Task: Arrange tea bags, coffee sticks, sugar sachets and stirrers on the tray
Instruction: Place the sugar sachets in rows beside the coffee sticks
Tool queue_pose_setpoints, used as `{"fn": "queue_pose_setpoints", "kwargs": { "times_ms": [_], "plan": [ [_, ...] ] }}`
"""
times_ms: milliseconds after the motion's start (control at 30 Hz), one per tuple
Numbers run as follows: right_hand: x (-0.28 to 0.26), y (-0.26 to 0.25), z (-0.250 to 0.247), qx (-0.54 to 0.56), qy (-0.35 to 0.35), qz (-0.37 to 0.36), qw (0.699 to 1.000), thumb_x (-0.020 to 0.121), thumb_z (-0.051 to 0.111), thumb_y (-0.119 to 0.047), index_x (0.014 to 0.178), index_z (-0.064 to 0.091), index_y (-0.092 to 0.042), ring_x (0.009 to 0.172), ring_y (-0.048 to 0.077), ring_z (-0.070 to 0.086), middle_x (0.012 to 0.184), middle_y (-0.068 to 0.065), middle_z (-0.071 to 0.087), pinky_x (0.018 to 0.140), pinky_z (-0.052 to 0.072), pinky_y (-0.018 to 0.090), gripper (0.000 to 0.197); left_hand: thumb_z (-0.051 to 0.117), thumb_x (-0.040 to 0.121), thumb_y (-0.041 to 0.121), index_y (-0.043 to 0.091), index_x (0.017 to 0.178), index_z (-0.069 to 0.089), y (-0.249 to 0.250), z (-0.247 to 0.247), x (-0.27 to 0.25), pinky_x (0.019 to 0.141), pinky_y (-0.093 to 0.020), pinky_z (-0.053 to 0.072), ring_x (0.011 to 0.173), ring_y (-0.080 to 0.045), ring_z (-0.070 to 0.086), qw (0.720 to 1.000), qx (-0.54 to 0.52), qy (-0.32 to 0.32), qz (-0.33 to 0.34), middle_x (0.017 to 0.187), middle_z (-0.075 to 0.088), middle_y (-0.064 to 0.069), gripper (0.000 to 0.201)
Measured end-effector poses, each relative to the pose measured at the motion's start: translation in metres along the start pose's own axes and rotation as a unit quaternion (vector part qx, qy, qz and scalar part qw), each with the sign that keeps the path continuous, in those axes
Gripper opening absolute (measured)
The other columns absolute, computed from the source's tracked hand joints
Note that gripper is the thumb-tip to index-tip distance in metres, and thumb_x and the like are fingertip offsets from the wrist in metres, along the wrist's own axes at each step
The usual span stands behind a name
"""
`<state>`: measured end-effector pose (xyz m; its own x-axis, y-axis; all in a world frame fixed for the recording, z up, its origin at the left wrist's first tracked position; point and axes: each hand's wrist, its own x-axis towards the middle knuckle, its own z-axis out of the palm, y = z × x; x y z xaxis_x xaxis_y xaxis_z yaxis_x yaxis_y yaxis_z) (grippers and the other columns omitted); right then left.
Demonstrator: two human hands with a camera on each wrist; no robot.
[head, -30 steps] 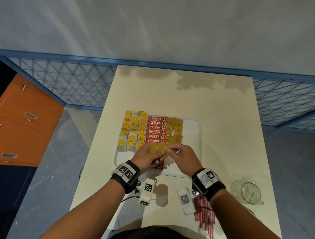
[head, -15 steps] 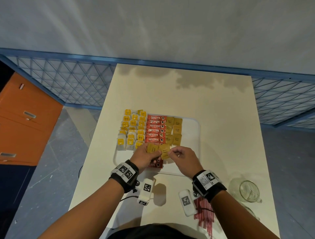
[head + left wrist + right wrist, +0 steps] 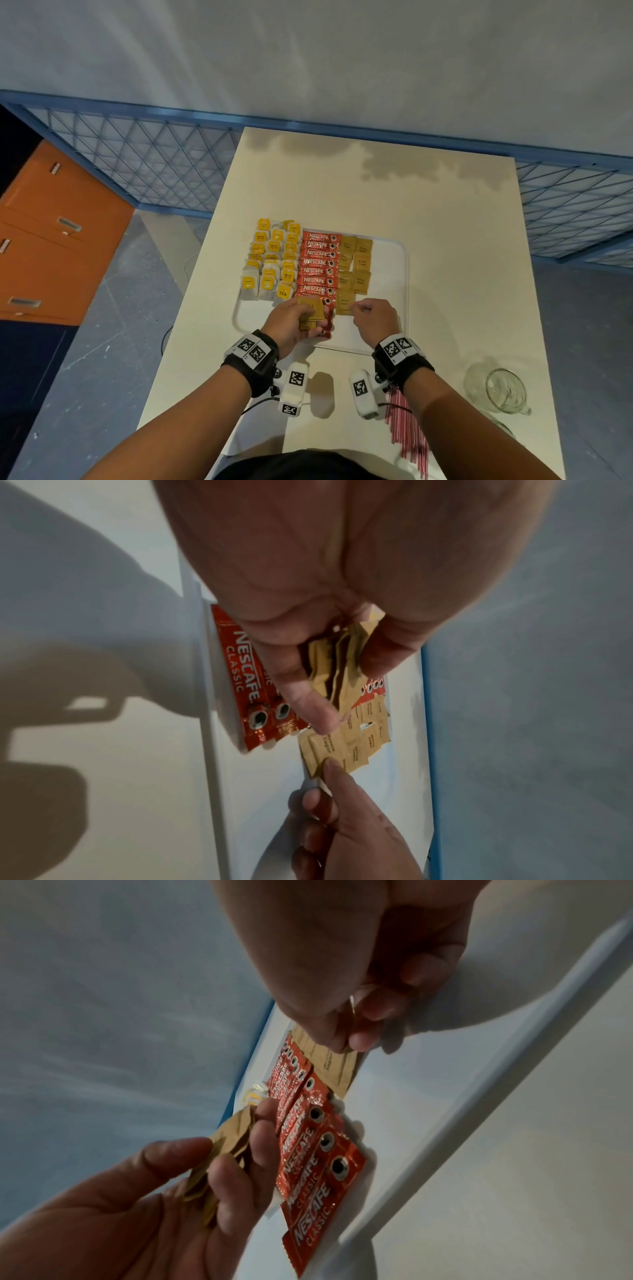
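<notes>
A white tray (image 3: 401,294) holds rows of yellow-tagged tea bags (image 3: 270,270), red coffee sticks (image 3: 317,263) and brown sugar sachets (image 3: 354,263). My left hand (image 3: 301,317) grips a small stack of sugar sachets (image 3: 346,658) over the near end of the coffee sticks (image 3: 318,1153). My right hand (image 3: 359,310) pinches the near edge of one sugar sachet (image 3: 343,303) that lies at the near end of the sugar column, seen under its fingertips (image 3: 358,1042) in the right wrist view. Red stirrers (image 3: 407,435) lie on the table by my right forearm.
A glass jug (image 3: 503,390) stands at the table's near right. The tray's right third (image 3: 387,274) is bare white. The cream table (image 3: 376,192) stretches beyond the tray. An orange cabinet (image 3: 51,240) stands left of the table on the floor.
My right hand drew one sachet off the left hand's stack and moved right, setting it down at the near end of the sugar column. The left hand stayed with the stack.
</notes>
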<state>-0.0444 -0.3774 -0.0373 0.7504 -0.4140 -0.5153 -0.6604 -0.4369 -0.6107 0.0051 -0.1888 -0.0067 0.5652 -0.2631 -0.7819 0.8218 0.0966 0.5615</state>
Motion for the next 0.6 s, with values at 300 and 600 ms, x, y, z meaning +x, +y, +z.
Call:
{"fn": "queue_pose_setpoints", "kwargs": {
  "times_ms": [300, 600],
  "plan": [
    [0.0031, 0.0027, 0.0039, -0.024, 0.011, 0.012, 1.000, 0.091, 0.062, -0.038, 0.073, 0.075, -0.023, 0.071, 0.015, 0.068, 0.072, -0.009, 0.073, 0.065, 0.052, 0.025, 0.026, 0.042, 0.096, -0.006, 0.002, 0.124, 0.059, 0.0015, -0.0038, -0.0029, 0.060, -0.031, 0.061, 0.087, -0.035, 0.069, 1.000, -0.014, -0.015, -0.003, 0.104, 0.073, -0.023, 0.034],
    [0.0047, 0.0048, 0.0068, -0.046, 0.006, -0.009, 0.999, 0.090, 0.064, -0.039, 0.076, 0.070, -0.027, 0.074, 0.013, 0.066, 0.077, -0.011, 0.071, 0.068, 0.053, 0.028, 0.019, 0.037, 0.099, 0.003, 0.004, 0.132, 0.053, -0.0003, -0.0032, -0.0059, 0.071, -0.038, 0.059, 0.088, -0.036, 0.066, 0.998, -0.042, -0.053, -0.018, 0.110, 0.069, -0.025, 0.037]
  ]
}}
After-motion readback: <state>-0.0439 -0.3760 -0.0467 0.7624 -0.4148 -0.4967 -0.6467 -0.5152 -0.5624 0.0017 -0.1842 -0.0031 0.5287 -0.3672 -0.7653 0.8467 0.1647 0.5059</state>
